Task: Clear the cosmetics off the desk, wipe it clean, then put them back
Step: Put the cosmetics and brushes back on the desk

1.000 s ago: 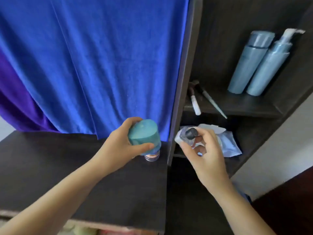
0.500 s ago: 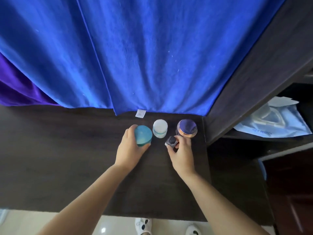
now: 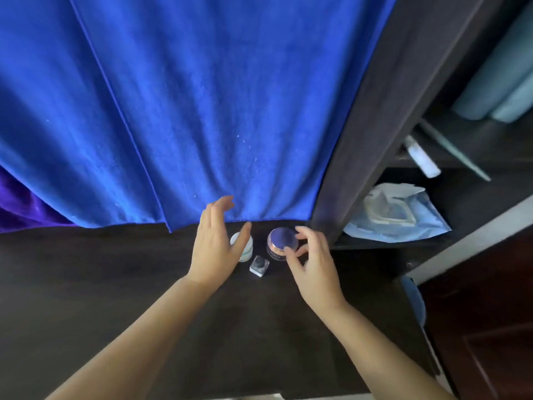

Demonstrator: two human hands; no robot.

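Note:
On the dark desk (image 3: 115,284), close to the blue cloth, stand a white jar (image 3: 247,246), a small dark-capped bottle (image 3: 259,265) and a purple-lidded jar (image 3: 282,243). My left hand (image 3: 215,246) hovers with fingers spread over the white jar's left side. It holds nothing, and the teal jar is hidden under it. My right hand (image 3: 310,259) curls around the purple-lidded jar, thumb on the far rim and forefinger on the near rim. The small bottle stands free between my hands.
A blue cloth (image 3: 202,111) hangs behind the desk. To the right, a dark shelf unit (image 3: 375,111) holds a blue packet (image 3: 398,217), brushes (image 3: 421,157) and teal bottles (image 3: 501,90). The desk's front edge (image 3: 202,395) is near my body.
My left hand has let go of the teal jar and lifted open. My right hand has released the small bottle on the desk and moved to the purple-lidded jar.

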